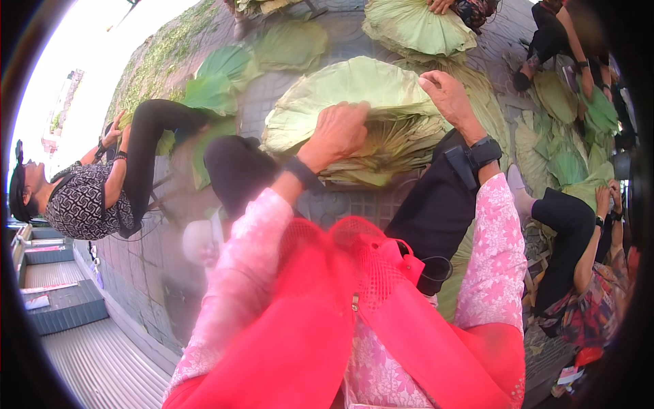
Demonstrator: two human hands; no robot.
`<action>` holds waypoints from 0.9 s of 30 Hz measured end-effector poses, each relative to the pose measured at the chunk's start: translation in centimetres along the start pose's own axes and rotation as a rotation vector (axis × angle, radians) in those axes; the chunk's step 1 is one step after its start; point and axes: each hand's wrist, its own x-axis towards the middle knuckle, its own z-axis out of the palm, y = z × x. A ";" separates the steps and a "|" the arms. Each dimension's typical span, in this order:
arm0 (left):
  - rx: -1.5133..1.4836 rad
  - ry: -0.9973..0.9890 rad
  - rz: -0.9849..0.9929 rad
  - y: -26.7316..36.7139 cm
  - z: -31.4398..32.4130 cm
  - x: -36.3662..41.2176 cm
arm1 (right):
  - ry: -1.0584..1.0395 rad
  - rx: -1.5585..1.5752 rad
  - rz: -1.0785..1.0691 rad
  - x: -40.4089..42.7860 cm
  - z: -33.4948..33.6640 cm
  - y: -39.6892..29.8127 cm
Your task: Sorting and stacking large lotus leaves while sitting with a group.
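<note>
In front of me lies a thick stack of large, round, pale green dried leaves, apparently lotus leaves, with browned lower layers (393, 145). The top leaf (352, 76) spreads wide and its near edge is folded. My left hand (340, 130) is curled over that near edge and grips it. At the right rim of the same leaf is my right hand (449, 99), its fingers bent and thumb near the edge. Whether the right fingertips pinch the leaf cannot be made out. The stack sits between my knees.
Greener leaves (219, 82) lie on the paving (255, 107) ahead left. A seated person (92, 199) is at the left. Another person's hand (439, 5) rests on a leaf stack (419, 30) ahead. More people and leaf piles (562, 153) line the right. Corrugated metal (112, 368) lies lower left.
</note>
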 end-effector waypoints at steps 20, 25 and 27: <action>0.070 0.000 0.195 0.9 -1.5 -2.3 | 0.161 0.055 -0.050 0.3 -0.2 0.7; -0.019 0.019 0.200 -0.2 0.2 -4.1 | 0.082 0.015 0.014 0.2 -0.2 0.7; 0.047 -0.008 0.201 -0.7 0.2 -3.7 | 0.069 0.032 0.030 0.3 -0.1 0.6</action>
